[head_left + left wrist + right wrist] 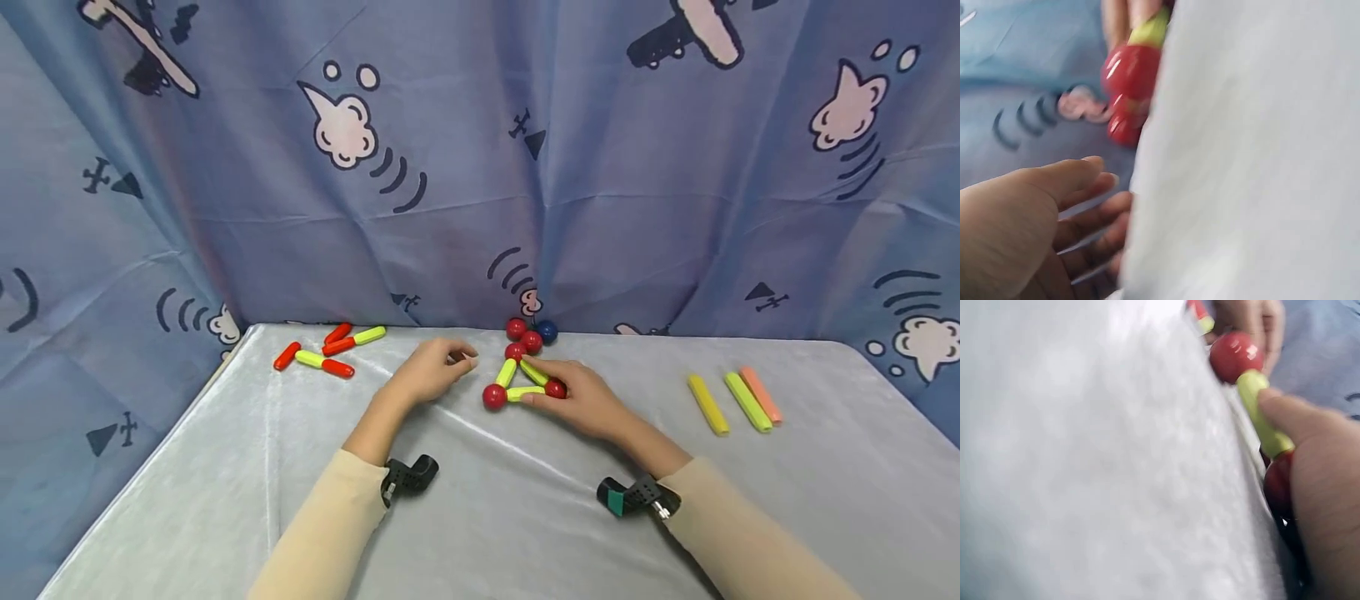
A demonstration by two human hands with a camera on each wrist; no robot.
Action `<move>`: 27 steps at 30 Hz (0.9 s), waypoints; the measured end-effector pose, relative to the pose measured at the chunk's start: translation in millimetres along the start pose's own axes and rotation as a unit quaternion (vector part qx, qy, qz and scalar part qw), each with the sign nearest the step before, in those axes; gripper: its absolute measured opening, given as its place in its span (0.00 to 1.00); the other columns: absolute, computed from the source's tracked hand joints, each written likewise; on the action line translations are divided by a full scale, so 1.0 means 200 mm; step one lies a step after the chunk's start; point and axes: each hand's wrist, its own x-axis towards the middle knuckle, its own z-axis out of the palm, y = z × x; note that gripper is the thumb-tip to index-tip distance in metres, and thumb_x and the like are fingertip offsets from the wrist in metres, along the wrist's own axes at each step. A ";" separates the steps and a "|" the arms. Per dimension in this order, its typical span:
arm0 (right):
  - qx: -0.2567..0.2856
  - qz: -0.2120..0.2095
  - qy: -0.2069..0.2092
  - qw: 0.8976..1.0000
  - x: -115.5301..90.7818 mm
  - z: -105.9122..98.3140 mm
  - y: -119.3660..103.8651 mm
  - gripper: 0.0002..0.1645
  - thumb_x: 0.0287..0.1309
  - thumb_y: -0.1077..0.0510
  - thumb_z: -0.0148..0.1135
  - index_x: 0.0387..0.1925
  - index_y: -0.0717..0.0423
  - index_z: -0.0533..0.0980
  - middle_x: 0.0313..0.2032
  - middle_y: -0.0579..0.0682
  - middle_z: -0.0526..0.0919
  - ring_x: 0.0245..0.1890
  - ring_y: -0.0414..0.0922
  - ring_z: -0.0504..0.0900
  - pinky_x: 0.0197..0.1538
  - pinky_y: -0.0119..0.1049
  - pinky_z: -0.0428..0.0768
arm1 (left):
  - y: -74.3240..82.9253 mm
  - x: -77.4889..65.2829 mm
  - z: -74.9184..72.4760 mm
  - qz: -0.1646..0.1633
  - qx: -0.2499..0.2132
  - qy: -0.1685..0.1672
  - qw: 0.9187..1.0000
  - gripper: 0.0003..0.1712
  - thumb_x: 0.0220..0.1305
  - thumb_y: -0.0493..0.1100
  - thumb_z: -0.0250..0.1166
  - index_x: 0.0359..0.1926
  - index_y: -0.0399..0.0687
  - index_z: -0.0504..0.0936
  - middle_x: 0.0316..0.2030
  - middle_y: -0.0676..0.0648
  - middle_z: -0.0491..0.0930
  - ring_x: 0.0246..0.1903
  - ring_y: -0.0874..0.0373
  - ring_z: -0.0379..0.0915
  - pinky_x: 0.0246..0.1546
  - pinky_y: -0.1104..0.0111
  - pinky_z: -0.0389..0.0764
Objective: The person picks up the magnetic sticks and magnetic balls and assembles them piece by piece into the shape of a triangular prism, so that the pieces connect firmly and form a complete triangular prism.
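A triangle of yellow-green rods (pixel 506 372) joined by red balls (pixel 494 397) lies near the table's far edge. My right hand (pixel 581 400) holds its right corner, the thumb along the near rod (pixel 1259 415) and the fingers at the far-right rod (pixel 534 373). That corner's red ball (pixel 556 388) is partly covered by the hand. To the left of the triangle, my left hand (pixel 431 369) hovers with loosely bent fingers and nothing in them. In the left wrist view, the left hand (pixel 1054 219) is apart from the red balls (pixel 1132 72).
Behind the triangle sit loose red balls (pixel 516 328) and a dark blue ball (pixel 547 332). Several red and yellow-green rods (pixel 339 367) lie at the back left. On the right lie a yellow rod (pixel 708 405), a green rod (pixel 747 402) and an orange rod (pixel 761 395). A patterned curtain (pixel 450 275) hangs behind.
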 end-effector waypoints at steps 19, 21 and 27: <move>0.017 0.012 0.031 0.999 -0.04 0.02 0.02 0.40 0.55 0.39 0.73 0.68 0.42 0.74 0.64 0.51 0.80 0.63 0.53 0.78 0.65 0.55 0.76 | -0.31 -0.10 -0.23 -0.193 0.171 0.199 0.945 0.22 0.64 0.32 0.57 0.58 0.41 0.82 0.51 0.32 0.82 0.53 0.34 0.79 0.49 0.42 0.80; 0.017 0.011 0.033 0.999 -0.04 0.02 0.02 0.39 0.56 0.39 0.73 0.68 0.42 0.74 0.64 0.51 0.80 0.62 0.53 0.78 0.64 0.55 0.76 | -0.32 -0.09 -0.23 -0.187 0.167 0.199 0.947 0.21 0.65 0.32 0.58 0.58 0.40 0.82 0.51 0.32 0.81 0.53 0.34 0.78 0.49 0.42 0.80; 0.014 0.010 0.033 0.999 -0.04 0.02 0.02 0.39 0.56 0.39 0.72 0.68 0.42 0.74 0.64 0.50 0.80 0.62 0.53 0.78 0.65 0.55 0.76 | -0.32 -0.09 -0.23 -0.166 0.160 0.209 0.950 0.16 0.66 0.32 0.63 0.54 0.36 0.83 0.50 0.30 0.79 0.49 0.32 0.79 0.49 0.44 0.81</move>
